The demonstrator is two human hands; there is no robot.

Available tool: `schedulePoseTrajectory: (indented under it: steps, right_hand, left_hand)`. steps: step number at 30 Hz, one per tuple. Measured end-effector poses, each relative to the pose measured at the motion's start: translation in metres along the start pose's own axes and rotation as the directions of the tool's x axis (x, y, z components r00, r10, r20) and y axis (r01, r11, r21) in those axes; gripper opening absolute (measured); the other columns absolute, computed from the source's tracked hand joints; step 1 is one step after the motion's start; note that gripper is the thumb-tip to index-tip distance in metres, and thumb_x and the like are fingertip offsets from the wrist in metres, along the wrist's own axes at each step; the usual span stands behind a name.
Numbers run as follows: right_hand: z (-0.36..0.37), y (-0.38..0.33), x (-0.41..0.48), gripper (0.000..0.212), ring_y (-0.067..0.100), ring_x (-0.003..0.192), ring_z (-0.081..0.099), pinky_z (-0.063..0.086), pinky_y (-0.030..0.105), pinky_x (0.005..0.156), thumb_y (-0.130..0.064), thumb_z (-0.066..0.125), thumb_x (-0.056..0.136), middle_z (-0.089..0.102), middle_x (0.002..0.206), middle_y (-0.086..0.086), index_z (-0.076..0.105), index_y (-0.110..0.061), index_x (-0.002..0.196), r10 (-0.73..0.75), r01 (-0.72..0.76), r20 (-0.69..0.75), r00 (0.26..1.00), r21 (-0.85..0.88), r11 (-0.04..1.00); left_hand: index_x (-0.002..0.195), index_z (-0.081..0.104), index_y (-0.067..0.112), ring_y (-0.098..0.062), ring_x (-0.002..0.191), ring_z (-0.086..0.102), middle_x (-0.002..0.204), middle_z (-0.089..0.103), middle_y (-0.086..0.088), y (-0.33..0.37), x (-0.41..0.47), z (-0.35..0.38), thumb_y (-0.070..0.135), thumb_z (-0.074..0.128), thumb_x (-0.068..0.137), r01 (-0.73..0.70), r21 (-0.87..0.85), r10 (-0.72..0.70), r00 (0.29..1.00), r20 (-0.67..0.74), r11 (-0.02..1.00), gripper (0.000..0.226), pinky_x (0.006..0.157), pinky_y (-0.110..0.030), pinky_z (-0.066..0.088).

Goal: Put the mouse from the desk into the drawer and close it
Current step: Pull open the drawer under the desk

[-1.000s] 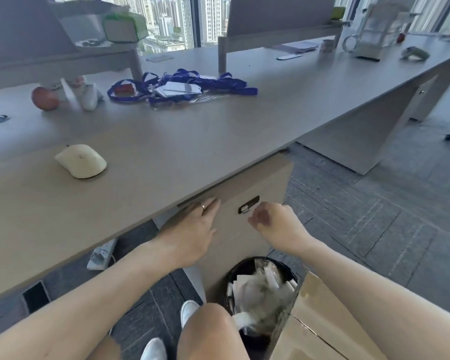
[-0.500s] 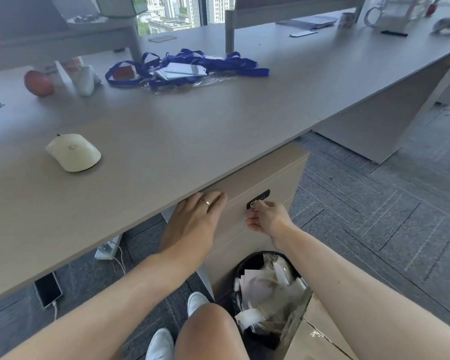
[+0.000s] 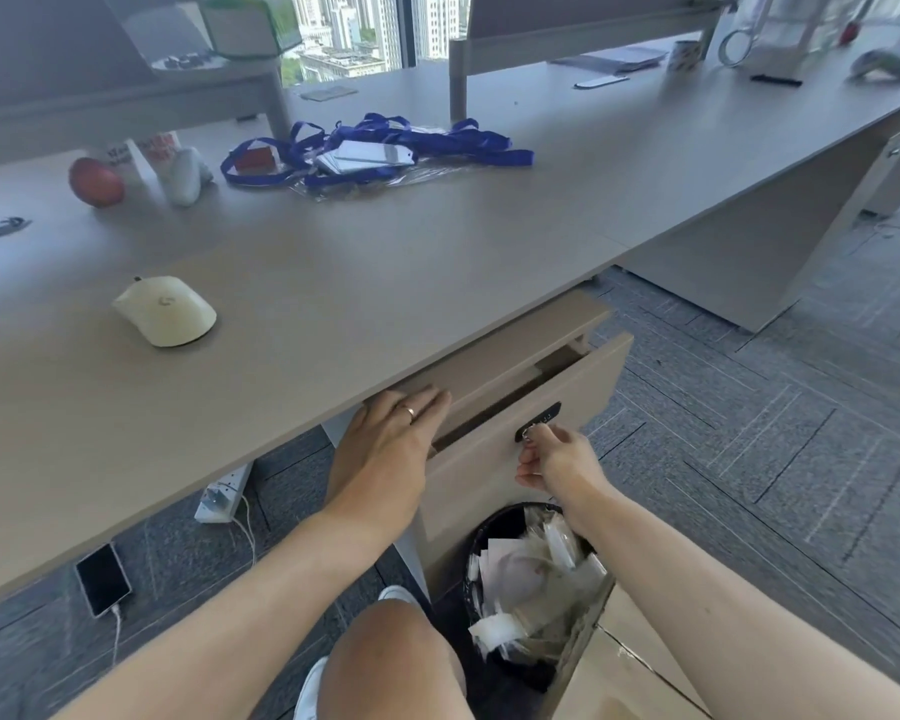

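Right hand (image 3: 557,459) pinches the drawer (image 3: 531,407) key, drawing it ajar — left hand (image 3: 391,444), flat and spread, braces above; mouse (image 3: 166,311) waits on the table (image 3: 333,283).

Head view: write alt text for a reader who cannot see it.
The right hand pinches the key at the drawer lock, the drawer slightly open, while the left hand rests flat against the desk edge. A cream mouse lies on the desk.
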State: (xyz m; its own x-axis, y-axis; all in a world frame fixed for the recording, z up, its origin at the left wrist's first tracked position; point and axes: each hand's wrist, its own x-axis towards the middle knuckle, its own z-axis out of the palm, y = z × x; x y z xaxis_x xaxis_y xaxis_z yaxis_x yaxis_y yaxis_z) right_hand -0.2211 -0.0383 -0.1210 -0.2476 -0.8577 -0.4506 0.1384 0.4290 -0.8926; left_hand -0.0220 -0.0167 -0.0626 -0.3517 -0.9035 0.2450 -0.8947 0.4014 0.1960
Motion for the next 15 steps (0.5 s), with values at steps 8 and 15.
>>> schedulePoseTrajectory:
  steps: [8,15]
  right_hand:
    - [-0.04,0.016,-0.038,0.017,0.021,0.052,0.05,0.05,0.034,0.058,-0.009,0.046,0.097,0.053,0.064,0.009,0.053,-0.004,0.083,0.004,-0.004,-0.015,1.0,0.022,1.0]
    - [-0.068,0.026,-0.068,0.022,0.024,0.056,0.049,0.052,0.035,0.059,-0.007,0.043,0.097,0.051,0.066,0.01,0.055,-0.002,0.08,-0.001,0.002,-0.051,0.999,0.022,1.0]
  left_hand:
    - [0.148,0.044,0.022,-0.015,0.135,0.037,0.151,0.047,0.008,-0.002,-0.001,0.007,0.012,0.059,0.094,0.033,-0.044,-0.033,0.999,-0.007,0.998,0.057,0.108,-0.037,0.038]
    - [0.154,0.033,0.022,-0.019,0.139,0.03,0.158,0.037,0.005,0.008,-0.004,0.005,0.028,0.057,0.095,0.073,0.021,-0.074,0.996,0.049,0.997,0.064,0.111,-0.04,0.033]
